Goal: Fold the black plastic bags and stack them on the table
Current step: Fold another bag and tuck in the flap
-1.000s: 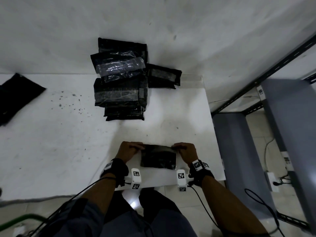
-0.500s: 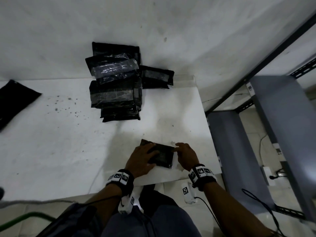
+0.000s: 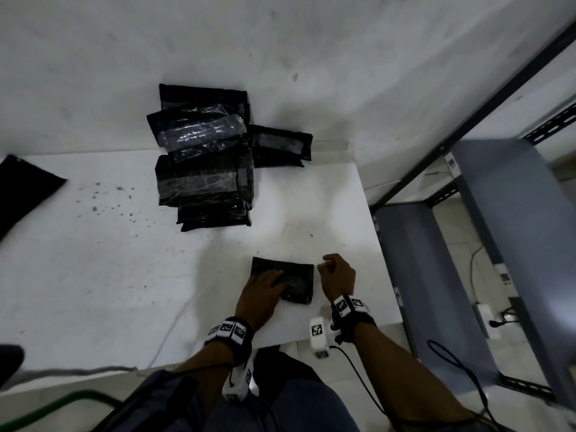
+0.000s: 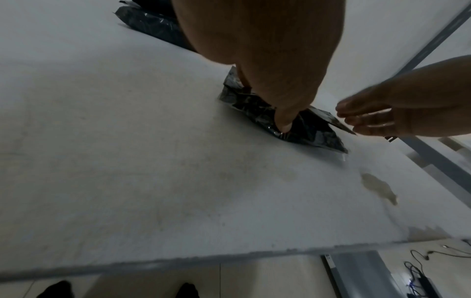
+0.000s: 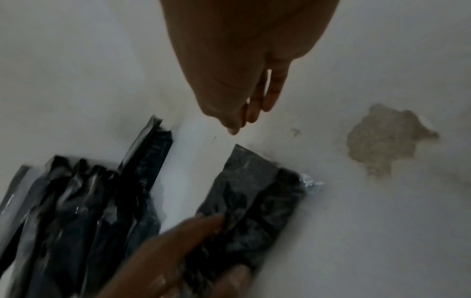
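Folded black bag (image 3: 291, 283) flat near my table (image 3: 93, 275) edge, left hand (image 3: 261, 294) pressing it with straight fingers, right hand (image 3: 338, 277) just beside — loosely curled, empty — stack (image 3: 202, 169) farther back.

A small folded black plastic bag (image 3: 290, 283), crinkled and glossy, lies flat near the front right edge of the white table (image 3: 93, 275). Farther back, a loose, uneven stack of folded black plastic bags (image 3: 202, 169) with clear shiny wrap reaches the wall, one more bag (image 3: 280, 146) just beside its right
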